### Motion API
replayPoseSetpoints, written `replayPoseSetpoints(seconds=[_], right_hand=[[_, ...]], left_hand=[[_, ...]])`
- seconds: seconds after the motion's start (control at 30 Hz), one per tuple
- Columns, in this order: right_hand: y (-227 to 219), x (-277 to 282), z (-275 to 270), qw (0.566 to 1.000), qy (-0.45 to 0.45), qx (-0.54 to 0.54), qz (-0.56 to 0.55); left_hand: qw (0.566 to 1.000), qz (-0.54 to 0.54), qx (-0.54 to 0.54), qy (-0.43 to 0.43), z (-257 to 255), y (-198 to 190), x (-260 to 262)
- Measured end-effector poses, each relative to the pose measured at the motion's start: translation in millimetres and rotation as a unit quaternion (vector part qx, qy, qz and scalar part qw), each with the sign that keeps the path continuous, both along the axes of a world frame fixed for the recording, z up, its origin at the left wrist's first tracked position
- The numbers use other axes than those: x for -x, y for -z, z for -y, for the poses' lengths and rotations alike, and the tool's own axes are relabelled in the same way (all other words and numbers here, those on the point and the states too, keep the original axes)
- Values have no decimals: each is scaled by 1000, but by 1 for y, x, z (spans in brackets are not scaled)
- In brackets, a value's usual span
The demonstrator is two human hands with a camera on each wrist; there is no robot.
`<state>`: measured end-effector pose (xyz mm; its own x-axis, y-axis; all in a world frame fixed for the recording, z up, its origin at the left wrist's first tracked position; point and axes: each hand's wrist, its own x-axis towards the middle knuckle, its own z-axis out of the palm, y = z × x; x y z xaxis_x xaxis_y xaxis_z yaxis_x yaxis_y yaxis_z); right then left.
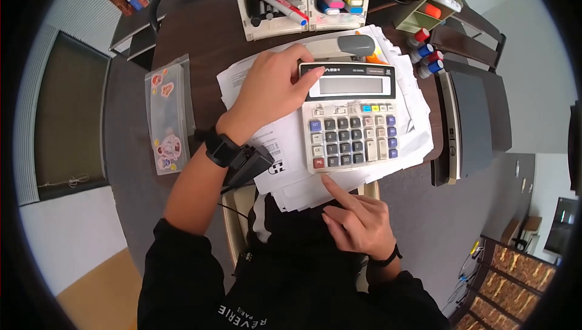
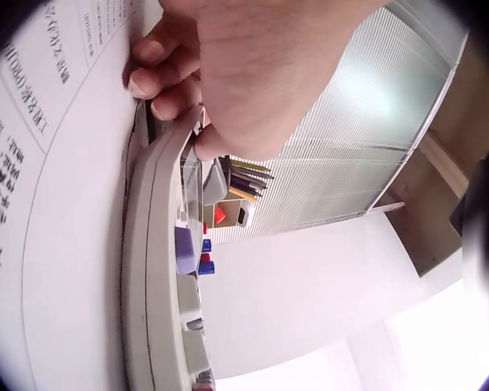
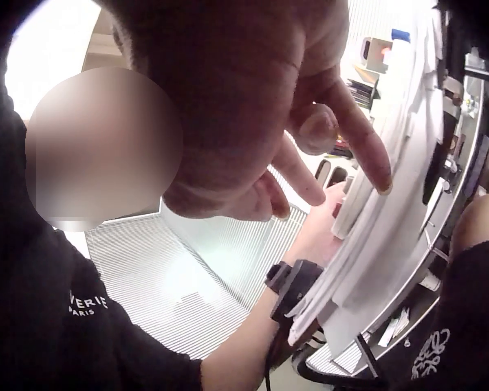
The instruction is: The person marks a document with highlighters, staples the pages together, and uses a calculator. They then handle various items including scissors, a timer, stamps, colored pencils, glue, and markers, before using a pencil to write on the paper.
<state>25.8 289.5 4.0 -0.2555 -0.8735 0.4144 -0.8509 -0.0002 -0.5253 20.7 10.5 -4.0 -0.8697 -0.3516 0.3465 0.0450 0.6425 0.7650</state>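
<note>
A white desktop calculator (image 1: 357, 130) with dark and coloured keys lies on a stack of printed papers (image 1: 282, 139). My left hand (image 1: 267, 87) grips its upper left corner, the thumb on the top face beside the display. In the left wrist view, the other fingers (image 2: 159, 81) curl at the calculator's edge, partly tucked beneath it. Just below the calculator's near edge is my right hand (image 1: 364, 224), holding nothing. Its index finger points toward the red key at the lower left; the remaining fingers are loosely bent.
Behind the calculator lies a grey and white stapler (image 1: 339, 46). Farther back stands a pen organizer (image 1: 306, 26) with markers and highlighters. A clear stickered pouch (image 1: 167, 112) is at left. To the right are several small capped bottles (image 1: 431, 68) and a closed laptop (image 1: 470, 124).
</note>
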Motion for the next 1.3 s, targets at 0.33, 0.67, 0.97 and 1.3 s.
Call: replayPoseSetpoints(seconds=[0.33,0.67,0.97,1.3], right_hand=[[-3,-3,8,997,4,-73,30],[8,15,20,994,6,-28,104],[-11,46,-4,971,185,133,68],[-45,177,47,991,125,-35,26]], left_hand=[[999,0,30,-21,-1,1,-2],[999,-12,30,-35,0,0,1],[998,44,16,-49,2,-8,-1],[998,29,-52,-28,17,-3,-2]])
